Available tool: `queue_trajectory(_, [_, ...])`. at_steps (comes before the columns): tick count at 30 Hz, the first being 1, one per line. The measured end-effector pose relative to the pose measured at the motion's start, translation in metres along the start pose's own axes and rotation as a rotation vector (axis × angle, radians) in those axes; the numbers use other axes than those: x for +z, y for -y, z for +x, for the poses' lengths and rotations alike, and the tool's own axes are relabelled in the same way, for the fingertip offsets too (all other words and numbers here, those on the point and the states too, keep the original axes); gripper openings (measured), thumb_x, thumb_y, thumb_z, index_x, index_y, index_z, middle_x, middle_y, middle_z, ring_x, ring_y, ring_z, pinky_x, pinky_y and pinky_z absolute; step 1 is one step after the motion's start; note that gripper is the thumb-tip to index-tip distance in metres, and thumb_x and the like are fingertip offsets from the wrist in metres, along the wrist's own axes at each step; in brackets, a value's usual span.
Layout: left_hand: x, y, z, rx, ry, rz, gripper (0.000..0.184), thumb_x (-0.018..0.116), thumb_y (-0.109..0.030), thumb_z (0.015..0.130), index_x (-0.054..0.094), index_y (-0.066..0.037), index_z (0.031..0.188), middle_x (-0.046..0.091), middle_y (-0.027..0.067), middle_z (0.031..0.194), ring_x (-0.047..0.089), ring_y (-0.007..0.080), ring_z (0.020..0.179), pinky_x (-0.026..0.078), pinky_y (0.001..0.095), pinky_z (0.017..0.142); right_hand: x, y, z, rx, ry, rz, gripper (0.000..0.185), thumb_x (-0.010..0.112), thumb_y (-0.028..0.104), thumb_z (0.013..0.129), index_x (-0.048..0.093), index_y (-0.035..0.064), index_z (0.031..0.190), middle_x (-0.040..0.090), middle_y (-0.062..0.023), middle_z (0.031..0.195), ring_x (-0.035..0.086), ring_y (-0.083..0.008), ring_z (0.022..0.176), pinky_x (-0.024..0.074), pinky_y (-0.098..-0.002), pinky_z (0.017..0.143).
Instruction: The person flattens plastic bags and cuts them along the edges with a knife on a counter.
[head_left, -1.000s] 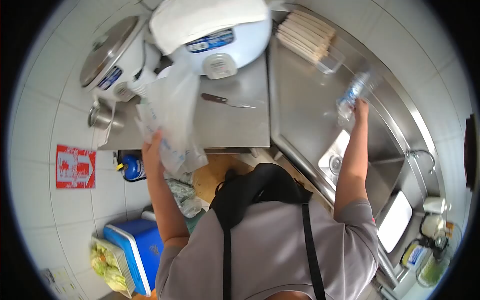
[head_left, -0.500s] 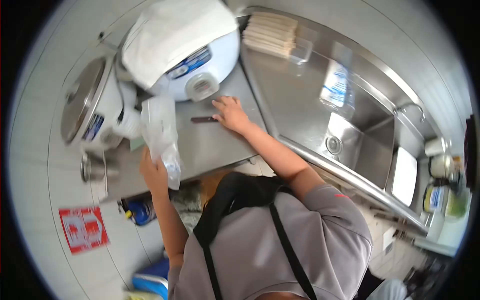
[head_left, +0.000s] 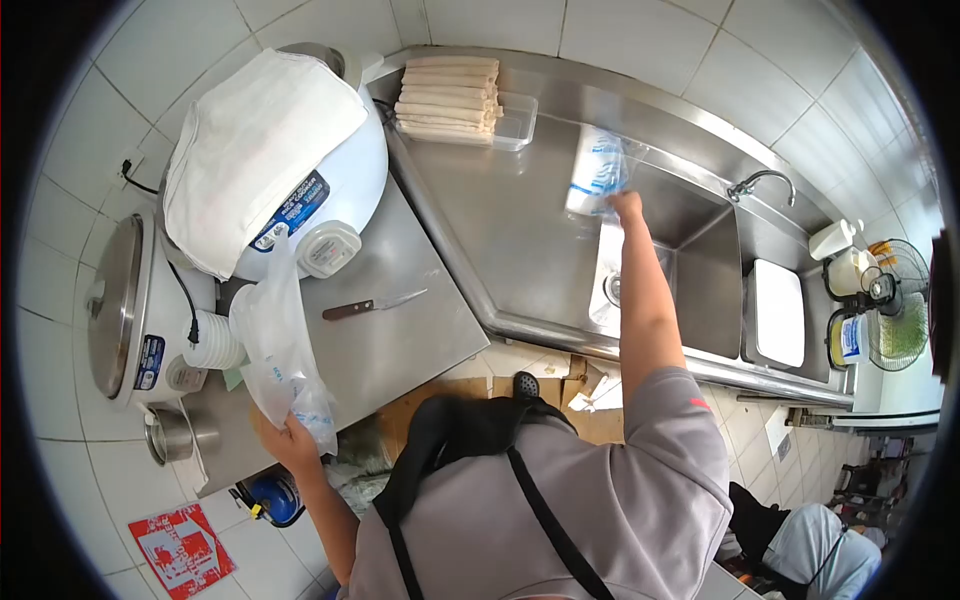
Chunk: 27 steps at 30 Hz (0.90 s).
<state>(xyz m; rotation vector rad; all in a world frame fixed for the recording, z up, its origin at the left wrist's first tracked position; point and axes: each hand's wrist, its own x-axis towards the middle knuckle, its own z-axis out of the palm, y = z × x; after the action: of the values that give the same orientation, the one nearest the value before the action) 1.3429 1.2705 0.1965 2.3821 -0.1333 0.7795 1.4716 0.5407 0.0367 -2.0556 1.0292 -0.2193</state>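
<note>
My left hand (head_left: 290, 445) is closed on the lower end of a clear plastic bag (head_left: 275, 340), which stands up over the steel counter. My right hand (head_left: 626, 205) reaches out to a white-and-blue plastic packet (head_left: 597, 170) on the sink's drainboard, its fingers closed at the packet's near right corner. A knife (head_left: 350, 311) with a brown handle lies on the counter between my arms, touched by neither hand. Behind it, against the large rice cooker (head_left: 362, 190), is a small clear plastic tub (head_left: 330, 250).
A white cloth (head_left: 265, 150) covers the big cooker. Another cooker (head_left: 150, 310) stands at left, with stacked white cups (head_left: 213, 342) beside it. Long pale rolls (head_left: 450, 95) sit at the back of the drainboard. Right of the packet are the sink (head_left: 690, 290) and faucet (head_left: 765, 185).
My right hand has left the knife handle and moved right to the plastic packet by the sink. My left hand still grips the plastic bag. The view has turned.
</note>
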Motion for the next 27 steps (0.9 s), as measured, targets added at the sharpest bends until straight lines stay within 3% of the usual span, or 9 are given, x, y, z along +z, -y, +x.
queue_trajectory(3, [0.003,-0.023,-0.003,-0.019,-0.12,0.002,0.029,0.051,-0.002,0.086,0.055,0.007,0.113,0.061,0.0222,0.104,0.059,0.0353,0.095,0.046,0.0385,0.081,-0.004,0.055,-0.015,-0.218,-0.317,0.279,0.029,0.065,0.015,0.07,0.068,-0.0068,0.088,0.068,-0.0149,0.073,0.064,-0.0235,0.071,0.048,-0.0352,0.07])
queue_trajectory(7, [-0.016,-0.051,-0.007,-0.077,-0.142,0.054,0.025,0.052,-0.003,0.087,0.057,0.007,0.108,0.063,0.0205,0.1,0.062,0.0324,0.092,0.047,0.0363,0.078,-0.01,0.111,-0.011,-0.367,-0.292,0.776,0.022,0.06,0.008,0.076,0.067,-0.0041,0.093,0.064,-0.0053,0.075,0.054,-0.0117,0.067,0.043,-0.0263,0.062])
queue_trajectory(10, [-0.031,-0.064,-0.013,-0.134,-0.19,0.141,0.022,0.053,-0.003,0.087,0.058,0.007,0.106,0.064,0.0196,0.099,0.062,0.0306,0.092,0.047,0.0355,0.079,-0.007,0.133,-0.026,-0.474,-0.162,0.982,0.021,0.057,0.005,0.078,0.066,-0.0041,0.095,0.063,-0.0031,0.079,0.054,-0.0109,0.068,0.0421,-0.024,0.062])
queue_trajectory(17, [-0.038,-0.064,-0.029,-0.144,-0.276,0.115,0.021,0.054,-0.006,0.088,0.058,0.006,0.104,0.064,0.019,0.097,0.061,0.0308,0.088,0.046,0.0359,0.079,0.073,0.122,-0.009,-0.141,-0.517,1.461,0.021,0.051,0.006,0.082,0.062,-0.0056,0.095,0.062,-0.007,0.084,0.057,-0.0164,0.076,0.0469,-0.03,0.069])
queue_trajectory(18, [-0.037,-0.056,-0.034,-0.149,-0.304,0.196,0.021,0.054,-0.007,0.088,0.058,0.006,0.104,0.064,0.0194,0.098,0.061,0.0316,0.088,0.046,0.0365,0.079,0.09,0.107,-0.002,-0.12,-0.607,1.381,0.023,0.052,0.012,0.083,0.06,-0.0056,0.096,0.063,-0.0114,0.09,0.058,-0.0211,0.077,0.0473,-0.034,0.074])
queue_trajectory(20, [-0.046,-0.031,-0.05,-0.179,-0.354,0.398,0.023,0.055,-0.009,0.089,0.058,0.006,0.105,0.063,0.0201,0.098,0.06,0.0333,0.089,0.046,0.0378,0.079,0.105,0.068,-0.002,-0.299,-0.575,0.542,0.026,0.06,0.019,0.081,0.062,-0.0014,0.098,0.063,-0.0113,0.089,0.059,-0.0238,0.083,0.0463,-0.0366,0.071])
queue_trajectory(22, [-0.05,-0.046,-0.044,-0.179,-0.35,0.287,0.028,0.056,-0.014,0.089,0.057,0.006,0.108,0.062,0.0225,0.101,0.06,0.0353,0.095,0.045,0.0386,0.081,0.102,0.093,-0.028,0.073,-0.581,-0.231,0.036,0.061,0.025,0.081,0.057,-0.0019,0.105,0.058,-0.0199,0.098,0.055,-0.0322,0.094,0.0446,-0.0436,0.081])
queue_trajectory(24, [-0.049,-0.058,-0.04,-0.247,-0.4,0.173,0.033,0.053,-0.005,0.086,0.05,0.008,0.116,0.06,0.0209,0.106,0.059,0.0326,0.097,0.044,0.0366,0.085,0.085,0.12,-0.071,-0.138,-0.957,-0.238,0.043,0.068,0.025,0.075,0.056,-0.0014,0.107,0.056,-0.019,0.099,0.051,-0.0334,0.101,0.041,-0.0444,0.085])
queue_trajectory(27, [-0.035,-0.043,-0.035,-0.302,-0.413,-0.069,0.037,0.053,-0.005,0.087,0.046,0.007,0.122,0.059,0.0171,0.11,0.056,0.0256,0.102,0.043,0.0328,0.089,0.103,0.17,-0.134,-0.874,-0.721,0.101,0.042,0.068,0.018,0.072,0.057,-0.0002,0.108,0.057,-0.018,0.101,0.052,-0.0326,0.099,0.0381,-0.0415,0.088])
